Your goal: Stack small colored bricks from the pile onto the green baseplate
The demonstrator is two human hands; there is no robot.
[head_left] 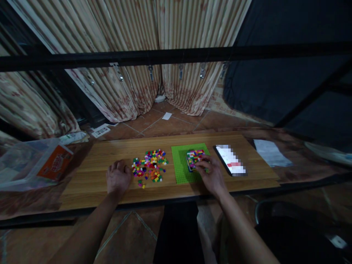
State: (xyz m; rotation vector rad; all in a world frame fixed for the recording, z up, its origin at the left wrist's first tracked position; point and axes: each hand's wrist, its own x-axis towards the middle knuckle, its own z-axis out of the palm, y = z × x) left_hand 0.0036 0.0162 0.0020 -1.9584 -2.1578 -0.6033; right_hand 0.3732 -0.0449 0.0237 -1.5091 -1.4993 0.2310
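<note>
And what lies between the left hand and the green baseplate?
A scatter of small multicoloured building bricks on the wooden tabletop, as the head view shows.

Across table [86, 187], left to right: left hand [119, 176]; loose bricks [154, 157] just beside; baseplate [180, 170], bearing brick block [192, 156]; right hand [213, 174] reaching in from near side, fingers at block's near right part; phone [229, 161] right of baseplate. Past left end of table: bin [27, 179]. Past right end: paper sheet [272, 152]. Beyond far edge: paper slip [167, 116] on floor [152, 124], curtains [123, 33] farther behind
</note>
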